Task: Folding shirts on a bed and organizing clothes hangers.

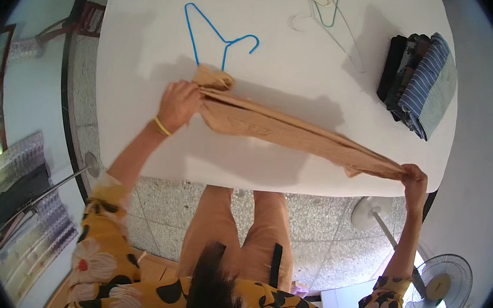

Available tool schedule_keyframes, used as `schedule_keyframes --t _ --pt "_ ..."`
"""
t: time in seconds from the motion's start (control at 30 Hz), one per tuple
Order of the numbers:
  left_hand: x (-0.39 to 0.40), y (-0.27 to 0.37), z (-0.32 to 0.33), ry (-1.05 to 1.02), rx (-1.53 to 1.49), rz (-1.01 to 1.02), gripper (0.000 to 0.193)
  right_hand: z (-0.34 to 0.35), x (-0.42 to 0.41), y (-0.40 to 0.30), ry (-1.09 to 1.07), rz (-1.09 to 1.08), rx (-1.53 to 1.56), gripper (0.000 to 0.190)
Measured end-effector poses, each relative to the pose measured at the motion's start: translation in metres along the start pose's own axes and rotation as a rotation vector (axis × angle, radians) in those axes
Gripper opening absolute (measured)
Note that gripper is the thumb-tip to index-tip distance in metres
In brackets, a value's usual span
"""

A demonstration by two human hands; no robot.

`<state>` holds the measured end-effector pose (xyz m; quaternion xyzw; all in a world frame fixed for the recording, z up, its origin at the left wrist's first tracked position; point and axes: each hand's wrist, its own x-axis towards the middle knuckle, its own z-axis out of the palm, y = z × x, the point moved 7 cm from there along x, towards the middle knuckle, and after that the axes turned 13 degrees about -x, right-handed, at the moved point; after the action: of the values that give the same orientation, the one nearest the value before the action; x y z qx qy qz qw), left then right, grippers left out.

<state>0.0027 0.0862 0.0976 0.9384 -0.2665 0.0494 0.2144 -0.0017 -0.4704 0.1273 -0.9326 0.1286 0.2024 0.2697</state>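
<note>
A tan garment [275,128] is stretched lengthwise between my hands above the white table, its long edge gathered into folds. My left hand [180,105] grips its left end, beside a bunched part of the cloth. My right hand [414,175] clutches the far right end. A blue clothes hanger [227,43] lies behind the left end, its lower part hidden under the bunched cloth; whether it is inside the garment, I cannot tell.
Folded clothes [418,81] stand stacked on the white table [131,54] at the right. Several hangers [316,9] overlap at the far edge. A pedestal fan [438,288] stands at lower right, and a metal rack [54,186] with clothes at lower left.
</note>
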Motion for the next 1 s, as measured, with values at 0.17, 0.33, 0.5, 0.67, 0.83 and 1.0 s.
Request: schedule_keyframes --t 0.17,0.33,0.5,0.67,0.83,1.0 --pt "0.078 0.021 -0.139 0.006 0.205 0.144 0.024 -0.064 0.017 -0.037 0.161 -0.094 0.148 0.018" --pt "0.091 0.075 -0.214 0.037 0.249 0.017 0.031 -0.118 -0.021 -0.072 0.348 -0.191 0.028 0.014" --pt "0.035 0.106 -0.171 -0.042 0.269 0.093 0.017 -0.074 -0.049 -0.055 0.332 -0.326 -0.107 0.024" --pt "-0.048 0.078 -0.031 -0.191 0.047 -0.129 0.011 0.043 -0.027 0.014 0.330 -0.460 -0.332 0.021" --pt "-0.112 0.093 0.064 -0.290 -0.119 -0.200 0.007 0.144 -0.022 0.085 0.108 -0.417 -0.579 0.018" --pt "-0.210 0.131 0.112 -1.001 -0.149 -0.418 0.042 0.158 -0.046 0.096 0.004 -0.464 -0.625 0.025"
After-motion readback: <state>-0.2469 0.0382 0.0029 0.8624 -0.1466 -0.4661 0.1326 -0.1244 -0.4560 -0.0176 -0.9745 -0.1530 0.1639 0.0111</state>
